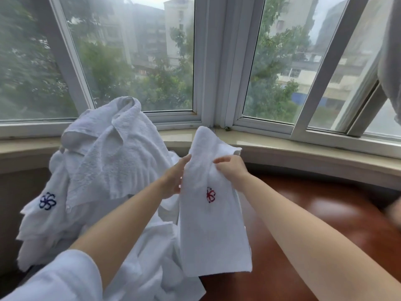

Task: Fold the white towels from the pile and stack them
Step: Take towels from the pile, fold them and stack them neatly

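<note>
A white towel (212, 227) with a red flower emblem hangs in the air in front of me, folded lengthwise. My right hand (231, 167) pinches its upper part from the right. My left hand (174, 178) lies against its left edge with the fingers straight. A heap of crumpled white towels (102, 161) rises on the left, one of them showing a blue flower emblem (47, 200). More white cloth lies below the held towel.
A glossy reddish-brown table (303, 213) spreads to the right under the towel. A beige window ledge (303, 153) curves behind it, below white-framed windows. A grey curtain (390, 61) hangs at the far right. A dark object (393, 208) pokes in at the right edge.
</note>
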`<state>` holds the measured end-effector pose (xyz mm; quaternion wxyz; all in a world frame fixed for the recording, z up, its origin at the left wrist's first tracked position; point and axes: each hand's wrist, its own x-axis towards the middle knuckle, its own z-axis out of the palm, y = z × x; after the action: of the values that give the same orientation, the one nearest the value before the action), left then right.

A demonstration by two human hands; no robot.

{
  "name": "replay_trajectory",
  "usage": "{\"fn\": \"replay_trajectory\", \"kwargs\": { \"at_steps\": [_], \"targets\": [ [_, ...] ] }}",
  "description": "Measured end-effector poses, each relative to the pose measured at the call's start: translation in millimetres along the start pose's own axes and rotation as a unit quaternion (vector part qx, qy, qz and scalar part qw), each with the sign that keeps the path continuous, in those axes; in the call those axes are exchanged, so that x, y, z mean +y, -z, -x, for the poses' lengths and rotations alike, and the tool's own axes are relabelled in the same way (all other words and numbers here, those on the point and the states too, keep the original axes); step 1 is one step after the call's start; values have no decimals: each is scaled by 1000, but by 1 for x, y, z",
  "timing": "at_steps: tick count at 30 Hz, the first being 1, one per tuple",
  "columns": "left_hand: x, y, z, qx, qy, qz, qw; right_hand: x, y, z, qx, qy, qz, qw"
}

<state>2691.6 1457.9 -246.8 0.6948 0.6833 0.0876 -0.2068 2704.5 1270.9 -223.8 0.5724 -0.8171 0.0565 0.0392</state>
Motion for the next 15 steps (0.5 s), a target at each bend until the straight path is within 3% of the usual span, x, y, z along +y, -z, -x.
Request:
{"fn": "replay_trajectory", "kwargs": {
  "at_steps": [6,12,15],
  "targets": [
    [-7,4,-31,102,-50,-52,992,13,-6,-25,8,57,4,998],
    [14,10,-74,130,-140,-25,981,8,-7,-74,50,85,-1,995],
    [15,15,-100,89,-109,-33,989,18,-10,-100,55,38,-12,998]
  ]
}}
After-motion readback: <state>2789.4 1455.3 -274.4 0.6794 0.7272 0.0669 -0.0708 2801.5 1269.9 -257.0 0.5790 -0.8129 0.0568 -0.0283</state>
